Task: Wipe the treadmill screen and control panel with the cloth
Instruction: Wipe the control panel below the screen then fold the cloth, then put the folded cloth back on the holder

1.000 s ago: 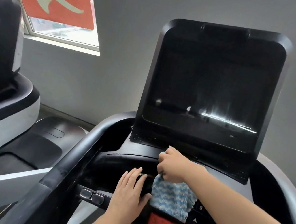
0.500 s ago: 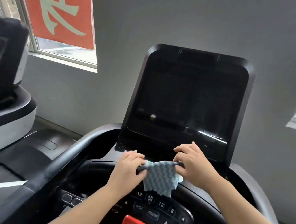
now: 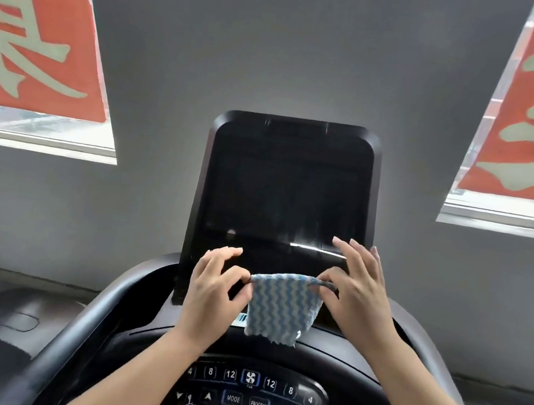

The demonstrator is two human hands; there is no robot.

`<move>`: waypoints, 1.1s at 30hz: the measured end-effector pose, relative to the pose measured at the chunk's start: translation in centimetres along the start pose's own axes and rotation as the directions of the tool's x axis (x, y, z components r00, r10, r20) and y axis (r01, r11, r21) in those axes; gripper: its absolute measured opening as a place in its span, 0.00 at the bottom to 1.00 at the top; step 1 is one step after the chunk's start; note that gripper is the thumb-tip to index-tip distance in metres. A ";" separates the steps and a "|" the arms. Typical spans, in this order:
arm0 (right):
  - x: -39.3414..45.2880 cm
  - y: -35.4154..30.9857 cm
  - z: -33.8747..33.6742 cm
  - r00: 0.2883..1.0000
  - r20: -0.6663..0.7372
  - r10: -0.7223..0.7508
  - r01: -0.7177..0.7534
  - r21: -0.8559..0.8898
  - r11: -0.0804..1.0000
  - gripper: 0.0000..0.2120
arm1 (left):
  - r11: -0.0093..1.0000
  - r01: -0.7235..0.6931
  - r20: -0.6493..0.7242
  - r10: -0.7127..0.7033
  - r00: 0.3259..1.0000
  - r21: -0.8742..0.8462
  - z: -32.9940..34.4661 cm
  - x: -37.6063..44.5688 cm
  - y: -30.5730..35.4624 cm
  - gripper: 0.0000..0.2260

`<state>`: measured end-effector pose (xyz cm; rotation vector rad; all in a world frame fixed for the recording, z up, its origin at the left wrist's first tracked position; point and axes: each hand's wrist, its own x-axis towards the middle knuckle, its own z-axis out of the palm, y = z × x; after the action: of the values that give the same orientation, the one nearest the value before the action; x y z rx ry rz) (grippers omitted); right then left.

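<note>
Cloth (image 3: 281,305) hangs stretched between both hands, before the lower edge of the dark screen (image 3: 285,198). Left hand (image 3: 214,288) pinches its left top corner, right hand (image 3: 358,292) its right, other fingers spread.

Blue-white wavy cloth (image 3: 281,305) — black screen (image 3: 285,198) (unlit)

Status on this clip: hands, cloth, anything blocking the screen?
Left hand and right hand each pinch a top corner of the cloth. Cloth hangs spread before the lower screen, not pressed to it. Nothing else blocking.
</note>
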<state>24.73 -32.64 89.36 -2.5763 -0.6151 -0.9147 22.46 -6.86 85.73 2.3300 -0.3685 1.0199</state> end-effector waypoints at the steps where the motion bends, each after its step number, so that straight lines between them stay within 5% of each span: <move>1: 0.0 -0.9 -0.2 1.000 -0.007 0.011 -0.011 -0.022 1.000 0.06 | 1.000 -0.010 0.004 0.010 1.000 -0.011 -0.7 0.0 -0.2 0.06; 11: -7.2 -11.5 3.5 0.985 -0.038 0.169 -0.170 -0.022 0.985 0.09 | 0.993 -0.044 0.015 0.045 0.999 -0.112 -6.1 -8.1 -5.8 0.07; 16: -14.0 -16.1 7.3 0.978 0.022 0.206 -0.206 0.007 0.978 0.08 | 0.997 0.052 0.130 -0.044 0.990 -0.060 -7.5 -16.3 -8.2 0.08; 33: -35.8 -17.5 11.6 0.877 0.353 0.326 -0.344 -0.013 0.939 0.07 | 0.957 0.290 0.532 -0.258 0.806 0.026 -4.6 -35.8 -5.9 0.05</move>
<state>-3.12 -22.78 60.28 -2.7010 -0.2534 -0.3238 -1.65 1.49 59.55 2.4917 -0.2478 0.2035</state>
